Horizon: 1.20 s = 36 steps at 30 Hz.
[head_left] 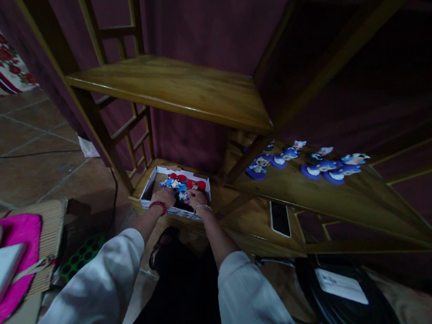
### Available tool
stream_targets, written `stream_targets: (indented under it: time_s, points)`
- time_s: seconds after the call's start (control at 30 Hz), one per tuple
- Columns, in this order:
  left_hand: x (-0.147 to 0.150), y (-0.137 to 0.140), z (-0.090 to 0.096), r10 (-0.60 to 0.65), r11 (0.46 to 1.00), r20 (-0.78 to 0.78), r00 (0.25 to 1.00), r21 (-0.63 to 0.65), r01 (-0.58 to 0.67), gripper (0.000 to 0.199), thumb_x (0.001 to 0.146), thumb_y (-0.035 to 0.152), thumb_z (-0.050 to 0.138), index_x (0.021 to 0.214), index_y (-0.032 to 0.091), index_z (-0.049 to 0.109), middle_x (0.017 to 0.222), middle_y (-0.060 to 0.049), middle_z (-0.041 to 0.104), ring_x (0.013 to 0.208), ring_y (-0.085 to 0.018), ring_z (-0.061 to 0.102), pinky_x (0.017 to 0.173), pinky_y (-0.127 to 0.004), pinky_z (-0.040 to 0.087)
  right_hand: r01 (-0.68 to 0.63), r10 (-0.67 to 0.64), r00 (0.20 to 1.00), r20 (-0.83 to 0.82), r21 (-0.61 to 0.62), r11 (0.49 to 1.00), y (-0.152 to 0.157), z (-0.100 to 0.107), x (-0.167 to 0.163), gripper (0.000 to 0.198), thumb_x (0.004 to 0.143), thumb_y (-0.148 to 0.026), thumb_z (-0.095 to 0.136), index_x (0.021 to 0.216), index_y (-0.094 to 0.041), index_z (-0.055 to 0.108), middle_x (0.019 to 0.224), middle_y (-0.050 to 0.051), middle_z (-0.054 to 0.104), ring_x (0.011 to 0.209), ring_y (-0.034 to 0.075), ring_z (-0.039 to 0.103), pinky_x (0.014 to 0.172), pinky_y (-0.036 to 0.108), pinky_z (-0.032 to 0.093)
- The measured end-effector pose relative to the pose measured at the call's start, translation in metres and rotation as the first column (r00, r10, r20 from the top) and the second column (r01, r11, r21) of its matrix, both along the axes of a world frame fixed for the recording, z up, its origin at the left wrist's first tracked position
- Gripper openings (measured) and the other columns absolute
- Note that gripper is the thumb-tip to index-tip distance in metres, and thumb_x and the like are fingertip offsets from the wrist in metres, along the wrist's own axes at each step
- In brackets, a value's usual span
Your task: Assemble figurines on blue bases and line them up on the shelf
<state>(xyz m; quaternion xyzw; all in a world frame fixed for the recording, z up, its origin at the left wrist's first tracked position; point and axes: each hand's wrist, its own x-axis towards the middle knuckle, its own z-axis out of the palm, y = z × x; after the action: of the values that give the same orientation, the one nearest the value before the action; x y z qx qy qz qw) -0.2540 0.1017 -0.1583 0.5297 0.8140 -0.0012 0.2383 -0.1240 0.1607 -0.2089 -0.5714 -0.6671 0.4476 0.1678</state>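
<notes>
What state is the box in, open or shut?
Open: no lid on the box; blue and red items show inside, left hand and right hand reach in.

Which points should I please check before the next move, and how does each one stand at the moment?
1. Box open at the top: ok, the figures inside show.
2. Left hand at the box: ok, down by the figures.
3. Right hand at the box: ok, beside the red pieces.
4. Firm grip in either hand: cannot tell, the fingers are too small and dim.
5. Blue-based figurines apart from both hands: ok, on the shelf to the right.
6. Phone apart from the box: ok, it lies further right.
</notes>
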Motion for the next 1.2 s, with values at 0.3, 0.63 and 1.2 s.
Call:
stream_targets:
  time_s: [0.3,0.63,1.2]
  points:
    - [0.0,0.004,-0.003,0.021,1.0,-0.039,0.999,-0.007,-0.021,0.033,0.075,0.026,0.037,0.101,0.015,0.055,0.104,-0.015,0.059,0.098,-0.026,0.054,0.081,-0.036,0.041,-0.023,0.024,0.999,0.044,-0.02,1.0,0.001,0.003,-0.004,0.026,0.076,-0.019,0.044,0.096,-0.02,0.061,0.079,0.001,0.065,0.06,0.011,0.062,0.048,0.017,0.042]
    - [0.001,0.001,0.001,-0.027,1.0,-0.022,0.999,0.01,0.027,0.034,0.074,0.025,0.038,0.102,0.021,0.057,0.103,-0.012,0.06,0.096,-0.027,0.055,0.079,-0.038,0.042,-0.06,0.053,0.997,0.063,0.123,0.991,0.002,-0.007,-0.004,0.024,0.07,-0.015,0.054,0.089,-0.025,0.064,0.087,-0.002,0.066,0.082,0.012,0.06,0.077,0.023,0.045]
    - [0.002,-0.003,0.001,-0.096,0.991,-0.016,0.995,0.089,0.097,0.035,0.077,0.038,0.039,0.109,0.032,0.053,0.108,-0.005,0.059,0.098,-0.024,0.054,0.08,-0.037,0.041,-0.067,0.046,0.991,0.127,0.163,0.984,-0.002,-0.002,-0.002,0.021,0.063,-0.019,0.062,0.083,-0.024,0.059,0.084,-0.001,0.065,0.079,0.012,0.059,0.072,0.022,0.044]
